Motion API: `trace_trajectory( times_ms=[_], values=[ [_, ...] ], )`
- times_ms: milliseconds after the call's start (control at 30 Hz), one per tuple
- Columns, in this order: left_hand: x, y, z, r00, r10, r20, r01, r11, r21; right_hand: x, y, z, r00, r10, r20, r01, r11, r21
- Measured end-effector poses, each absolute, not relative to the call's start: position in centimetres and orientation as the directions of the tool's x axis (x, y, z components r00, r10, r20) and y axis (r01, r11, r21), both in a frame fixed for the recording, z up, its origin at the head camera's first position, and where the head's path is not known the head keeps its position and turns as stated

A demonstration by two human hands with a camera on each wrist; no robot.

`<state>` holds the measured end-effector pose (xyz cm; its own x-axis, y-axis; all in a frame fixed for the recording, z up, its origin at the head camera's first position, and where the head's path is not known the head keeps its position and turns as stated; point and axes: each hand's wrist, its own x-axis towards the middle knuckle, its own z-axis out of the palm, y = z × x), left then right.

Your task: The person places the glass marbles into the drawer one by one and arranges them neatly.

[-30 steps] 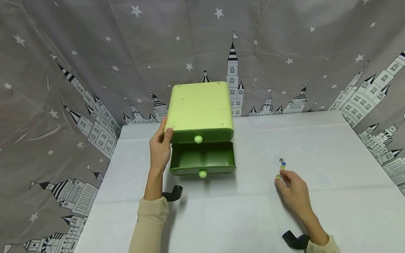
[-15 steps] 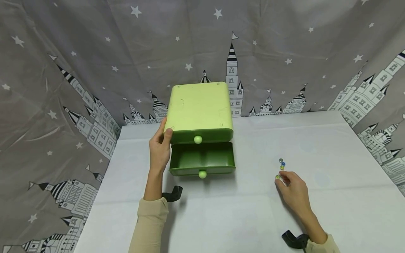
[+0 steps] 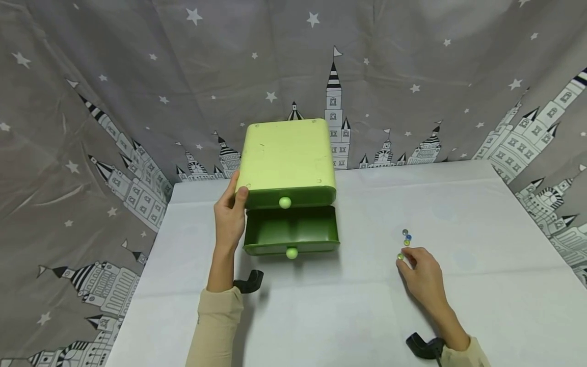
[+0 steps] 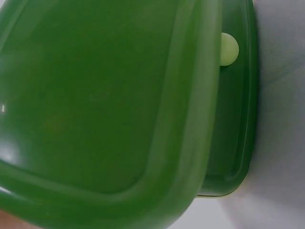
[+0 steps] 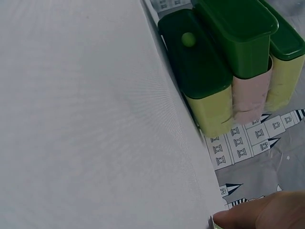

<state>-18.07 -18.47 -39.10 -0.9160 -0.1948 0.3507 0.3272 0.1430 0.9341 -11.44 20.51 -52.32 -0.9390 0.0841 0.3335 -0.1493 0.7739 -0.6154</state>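
A light-green drawer box [image 3: 286,158] stands at the back of the white table [image 3: 348,316]. Its upper drawer is closed, with a pale knob [image 3: 285,202]. The lower drawer [image 3: 293,229] is pulled out and looks empty. My left hand [image 3: 231,216] grips the box's front left corner, thumb on the top edge. The left wrist view is filled by the box's green side [image 4: 105,105]. To the right, my right hand [image 3: 422,272] rests on the table and pinches a green marble [image 3: 400,256] at its fingertips. A few more marbles [image 3: 405,237] lie just beyond it.
A grey curtain with stars and castles [image 3: 412,76] hangs close behind and beside the table. Black wrist mounts [image 3: 247,280] sit at both forearms. In the right wrist view the box [image 5: 228,43] is far across the white tabletop [image 5: 86,119].
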Motion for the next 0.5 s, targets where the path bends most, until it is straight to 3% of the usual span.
trace_trajectory(
  times_ms=[500],
  values=[
    [-18.01,-18.47,-38.94,-0.91,-0.191,0.368,0.348,0.129,0.929,-11.59,20.33,-52.26,-0.933,0.068,0.354,-0.176,0.77,-0.613]
  ],
)
